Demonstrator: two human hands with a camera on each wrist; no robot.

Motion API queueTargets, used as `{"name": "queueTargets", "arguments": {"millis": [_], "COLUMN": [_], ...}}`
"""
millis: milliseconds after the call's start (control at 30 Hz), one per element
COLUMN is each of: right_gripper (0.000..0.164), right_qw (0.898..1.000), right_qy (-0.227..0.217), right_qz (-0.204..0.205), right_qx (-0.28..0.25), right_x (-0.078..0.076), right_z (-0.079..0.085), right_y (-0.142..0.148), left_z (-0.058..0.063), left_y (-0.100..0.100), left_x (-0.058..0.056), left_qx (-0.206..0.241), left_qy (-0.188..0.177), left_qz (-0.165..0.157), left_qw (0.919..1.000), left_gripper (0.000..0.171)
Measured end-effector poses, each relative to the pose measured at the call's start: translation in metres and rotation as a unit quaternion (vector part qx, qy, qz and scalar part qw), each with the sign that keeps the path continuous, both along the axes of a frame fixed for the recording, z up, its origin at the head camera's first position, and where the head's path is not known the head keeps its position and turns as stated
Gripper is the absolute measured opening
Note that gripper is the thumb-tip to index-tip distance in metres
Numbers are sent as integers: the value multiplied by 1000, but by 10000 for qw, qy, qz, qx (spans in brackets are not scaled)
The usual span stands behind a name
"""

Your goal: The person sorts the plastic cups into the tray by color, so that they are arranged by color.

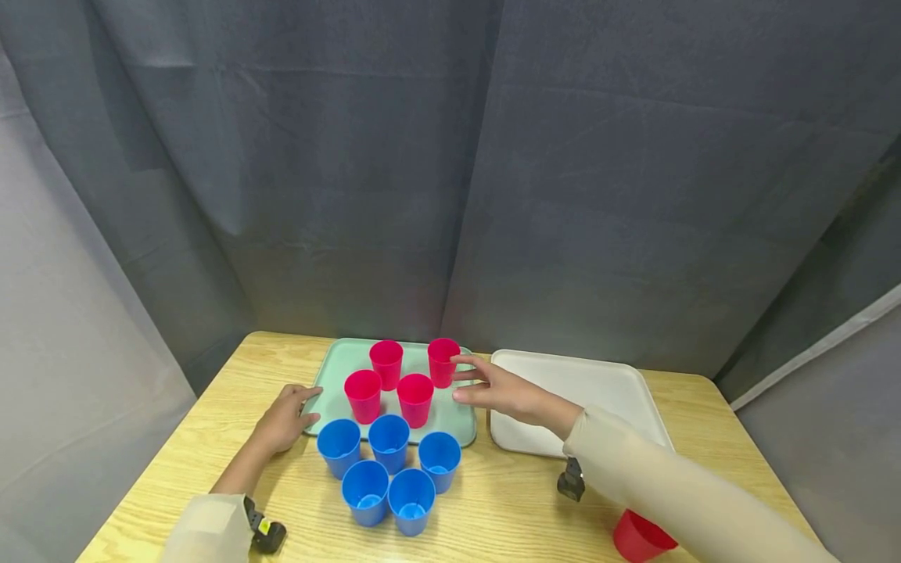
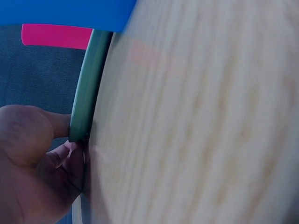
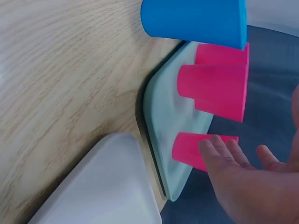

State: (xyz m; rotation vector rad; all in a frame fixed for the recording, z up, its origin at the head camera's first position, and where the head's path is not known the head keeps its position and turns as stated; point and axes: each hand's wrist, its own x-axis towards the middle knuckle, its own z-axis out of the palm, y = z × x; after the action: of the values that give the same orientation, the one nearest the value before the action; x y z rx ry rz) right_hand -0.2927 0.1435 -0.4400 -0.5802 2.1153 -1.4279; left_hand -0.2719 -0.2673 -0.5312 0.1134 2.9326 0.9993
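Note:
A pale green tray [image 1: 450, 418] lies at the back of the wooden table, with several pink-red cups standing upright on it. My left hand [image 1: 281, 420] holds the tray's left edge; in the left wrist view the thumb is above the green rim [image 2: 86, 93] and the curled fingers are at its underside. Beside the far-right red cup [image 1: 440, 362] is my right hand [image 1: 510, 391], its fingers spread and loosely bent. In the right wrist view those fingertips overlap that cup [image 3: 189, 148], and the palm side is not wrapped round it.
Several blue cups [image 1: 366, 491] stand in a cluster in front of the green tray. To its right lies a white tray [image 1: 563, 383]. Another red cup [image 1: 639, 537] is at the front right, partly hidden by my right sleeve. Grey curtains [image 1: 352, 195] hang behind the wooden table [image 1: 521, 508].

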Motion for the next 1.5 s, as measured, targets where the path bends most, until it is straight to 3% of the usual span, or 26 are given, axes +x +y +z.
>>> {"name": "queueTargets", "arguments": {"millis": [667, 833, 1200, 1500], "right_gripper": [69, 70, 60, 57], "right_qw": [9984, 9973, 9980, 9963], "right_qy": [234, 297, 245, 470], "right_qz": [-489, -623, -479, -593], "right_qx": [188, 235, -319, -420], "right_x": [26, 36, 59, 83], "right_z": [47, 48, 52, 44], "right_y": [74, 96, 141, 174], "left_z": [-4, -4, -3, -3], "left_y": [-1, -2, -1, -2], "left_x": [0, 0, 0, -1], "left_qx": [3, -34, -51, 22], "left_qy": [-8, 17, 32, 26], "left_qz": [12, -6, 4, 13], "left_qw": [10000, 10000, 10000, 10000], "left_gripper": [49, 49, 48, 48]}}
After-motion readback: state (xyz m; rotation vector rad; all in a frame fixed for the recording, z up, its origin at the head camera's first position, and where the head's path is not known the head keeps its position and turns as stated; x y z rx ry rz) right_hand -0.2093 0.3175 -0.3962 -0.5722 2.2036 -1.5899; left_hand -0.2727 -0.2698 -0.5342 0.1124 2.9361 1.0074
